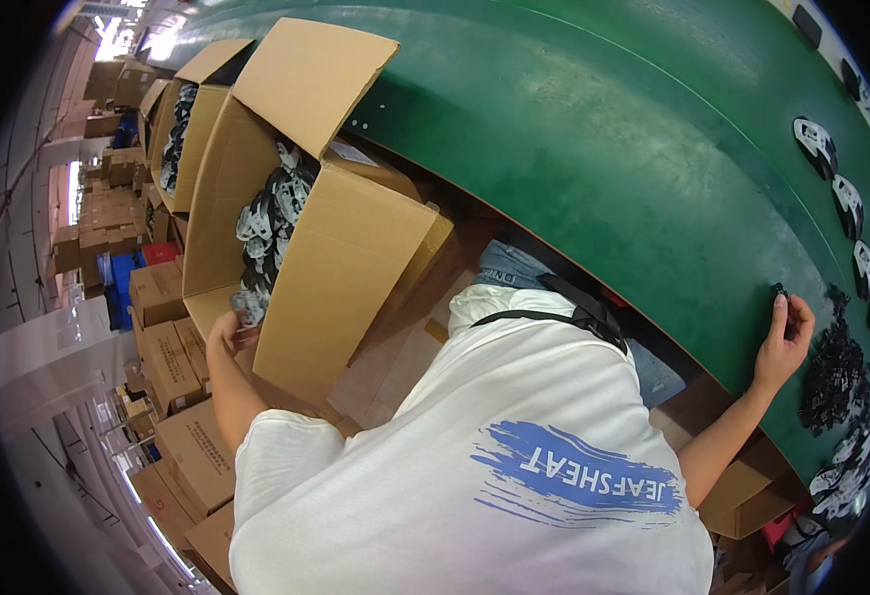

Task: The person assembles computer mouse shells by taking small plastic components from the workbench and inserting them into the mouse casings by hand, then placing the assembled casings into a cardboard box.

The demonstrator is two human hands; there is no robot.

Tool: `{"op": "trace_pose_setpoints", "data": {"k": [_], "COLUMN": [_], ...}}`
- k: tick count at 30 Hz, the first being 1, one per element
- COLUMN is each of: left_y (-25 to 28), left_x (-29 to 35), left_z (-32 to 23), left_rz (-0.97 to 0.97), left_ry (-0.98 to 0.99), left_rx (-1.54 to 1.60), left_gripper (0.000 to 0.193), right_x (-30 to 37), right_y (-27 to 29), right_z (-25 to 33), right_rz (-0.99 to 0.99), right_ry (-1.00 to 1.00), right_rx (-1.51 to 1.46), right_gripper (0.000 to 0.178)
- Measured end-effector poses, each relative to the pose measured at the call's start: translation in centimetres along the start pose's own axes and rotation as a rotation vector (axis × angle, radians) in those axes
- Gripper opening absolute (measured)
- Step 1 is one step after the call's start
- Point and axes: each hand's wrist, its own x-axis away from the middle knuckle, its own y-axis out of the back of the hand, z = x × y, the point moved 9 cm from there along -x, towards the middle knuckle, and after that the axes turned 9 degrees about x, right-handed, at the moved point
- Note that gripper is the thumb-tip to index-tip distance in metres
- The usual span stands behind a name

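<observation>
At the near end of an open cardboard box [341,283], my left hand [234,333] has its fingers curled at a grey-white moulded plastic part [249,305]. A heap of black-and-white plastic parts [274,213] fills the box behind it. Out to the right, above the green table [594,198], my right hand [785,342] pinches a small black piece [778,290] between thumb and fingers. Beside that hand lies a pile of small black pieces [834,372]. Several black-and-white parts [849,206] form a line on the table beyond it.
A second open box [197,139] with similar parts stands farther back on the left. Stacked cartons [172,362] are behind my left arm. More black-and-white parts [842,476] are heaped at the right, near another person [812,555]. The table's edge runs just before my waist.
</observation>
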Motion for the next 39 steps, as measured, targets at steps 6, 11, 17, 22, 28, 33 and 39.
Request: {"op": "trace_pose_setpoints", "data": {"k": [6,11,17,22,28,33,39], "left_y": [-1.5,-10.3,-40.5,-62.4,-73.8,-75.3,-61.9], "left_x": [1.8,19.3,56.7,72.8,82.4,78.1,72.5], "left_z": [-9.7,-31.2,-34.2,-29.9,-25.6,-27.7,-21.2], "left_rz": [-0.154,-0.117,0.723,1.47,0.655,0.781,1.82], "left_ry": [-0.295,-1.506,-1.924,-1.739,-2.476,-2.225,-0.96], "left_rx": [-0.337,-0.013,0.034,-0.018,-0.036,-0.394,0.084], "left_gripper": [0.049,0.037,0.033,0.045,0.071,0.067,0.055], "right_x": [0.8,2.6,3.6,4.7,5.0,5.1,3.9], "right_y": [1.4,1.4,2.5,2.5,3.3,4.1,2.1], "right_z": [3.2,7.3,8.1,8.6,9.3,9.5,12.9], "right_rz": [-0.093,-0.019,-0.11,-0.148,-0.156,-0.138,-0.05], "right_ry": [-0.013,0.096,0.033,0.052,0.077,0.141,-0.198], "right_rx": [0.021,0.228,0.161,0.296,0.416,0.429,-0.849], "right_gripper": [0.026,0.025,0.011,0.01,0.01,0.007,0.011]}}
